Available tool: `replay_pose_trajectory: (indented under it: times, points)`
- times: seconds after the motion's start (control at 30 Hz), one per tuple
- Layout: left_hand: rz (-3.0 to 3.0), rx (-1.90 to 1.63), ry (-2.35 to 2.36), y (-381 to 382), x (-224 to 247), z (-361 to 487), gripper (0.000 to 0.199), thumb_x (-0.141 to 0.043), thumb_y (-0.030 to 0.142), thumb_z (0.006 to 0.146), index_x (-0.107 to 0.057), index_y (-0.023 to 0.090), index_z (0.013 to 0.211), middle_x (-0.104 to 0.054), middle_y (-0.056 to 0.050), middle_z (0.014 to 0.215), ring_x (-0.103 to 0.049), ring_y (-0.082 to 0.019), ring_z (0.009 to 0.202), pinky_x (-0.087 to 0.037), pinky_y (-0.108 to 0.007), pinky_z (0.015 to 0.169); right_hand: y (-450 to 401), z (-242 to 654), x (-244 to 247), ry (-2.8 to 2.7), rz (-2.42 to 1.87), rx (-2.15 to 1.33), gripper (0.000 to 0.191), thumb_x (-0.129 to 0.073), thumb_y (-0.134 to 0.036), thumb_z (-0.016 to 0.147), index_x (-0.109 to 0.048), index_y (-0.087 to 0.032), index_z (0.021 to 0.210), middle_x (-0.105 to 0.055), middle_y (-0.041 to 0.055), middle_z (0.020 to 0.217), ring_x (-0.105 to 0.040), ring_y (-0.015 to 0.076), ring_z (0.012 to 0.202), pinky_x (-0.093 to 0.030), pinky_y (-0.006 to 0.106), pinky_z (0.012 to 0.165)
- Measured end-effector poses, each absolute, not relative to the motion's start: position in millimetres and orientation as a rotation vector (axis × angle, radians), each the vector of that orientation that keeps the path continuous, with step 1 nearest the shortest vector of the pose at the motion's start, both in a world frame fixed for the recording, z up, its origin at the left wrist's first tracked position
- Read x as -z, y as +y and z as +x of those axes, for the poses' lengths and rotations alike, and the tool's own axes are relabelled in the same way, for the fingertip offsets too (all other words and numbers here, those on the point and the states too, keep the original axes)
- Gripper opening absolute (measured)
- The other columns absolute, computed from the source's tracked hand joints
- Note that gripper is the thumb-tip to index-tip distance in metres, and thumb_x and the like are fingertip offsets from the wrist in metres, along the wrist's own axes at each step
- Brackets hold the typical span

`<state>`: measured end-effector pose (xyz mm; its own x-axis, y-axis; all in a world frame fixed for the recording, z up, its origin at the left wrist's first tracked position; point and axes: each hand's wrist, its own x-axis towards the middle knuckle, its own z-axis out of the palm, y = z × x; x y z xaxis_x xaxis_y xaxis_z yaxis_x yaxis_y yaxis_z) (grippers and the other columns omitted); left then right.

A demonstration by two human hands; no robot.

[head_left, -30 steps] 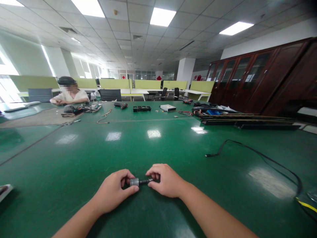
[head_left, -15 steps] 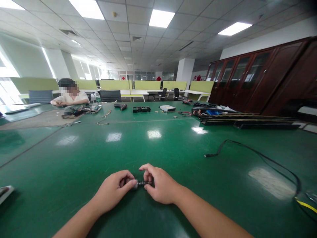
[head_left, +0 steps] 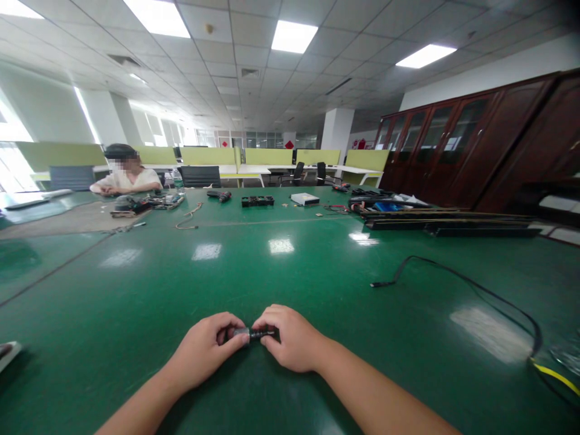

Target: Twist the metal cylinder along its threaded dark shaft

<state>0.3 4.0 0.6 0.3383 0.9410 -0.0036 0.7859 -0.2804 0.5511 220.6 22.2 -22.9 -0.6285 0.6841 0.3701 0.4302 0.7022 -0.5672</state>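
Observation:
Low over the near part of the green table (head_left: pixel 290 272), a small dark rod with a grey collar (head_left: pixel 257 334) lies roughly level between my hands. Its exact kind is too small to make out. My left hand (head_left: pixel 211 344) is closed round the grey end, thumb along the near side. From the right, my right hand (head_left: pixel 292 338) pinches the thin, ridged dark end between thumb and curled fingers. The rod's left end is hidden inside my left fingers, and its right tip partly by my right hand.
A black cable (head_left: pixel 471 281) curves over the table at right. Along the far side are a white-topped box (head_left: pixel 304 199), a black frame-like part (head_left: pixel 257 201), a power drill (head_left: pixel 219 196) and long dark rails (head_left: pixel 444 223). A person (head_left: pixel 127 172) sits at far left.
My right forefinger, raised before, has curled down onto the rod's thin end. My left hand has stayed nearly in place. The view has shifted slightly.

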Motion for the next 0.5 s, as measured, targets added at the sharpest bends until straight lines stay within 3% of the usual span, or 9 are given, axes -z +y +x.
replay_pose_trajectory:
  times: [0.3, 0.5]
  points:
    - [2.144, -0.451, 1.497, 2.9, -0.7, 0.0, 0.03, -0.058, 0.048, 0.086, -0.07, 0.021, 0.09, -0.059, 0.002, 0.073, -0.052, -0.016, 0.067, -0.035, -0.024, 0.06, 23.4, 217.6, 26.3, -2.361, -0.868, -0.549, 0.02, -0.069, -0.027, 0.08, -0.073, -0.02, 0.098, -0.069, 0.0048, 0.088, -0.061, 0.0193, 0.084, -0.046, 0.03, 0.079]
    - [2.151, -0.449, 1.499, 1.9, -0.9, 0.2, 0.031, -0.058, 0.049, 0.087, -0.069, 0.021, 0.091, -0.059, 0.002, 0.073, -0.053, -0.016, 0.068, -0.035, -0.024, 0.061, 24.4, 217.5, 25.3, -2.357, -0.884, -0.549, 0.015, -0.07, -0.025, 0.079, -0.073, -0.02, 0.092, -0.067, 0.0026, 0.082, -0.059, 0.0168, 0.078, -0.044, 0.027, 0.072]
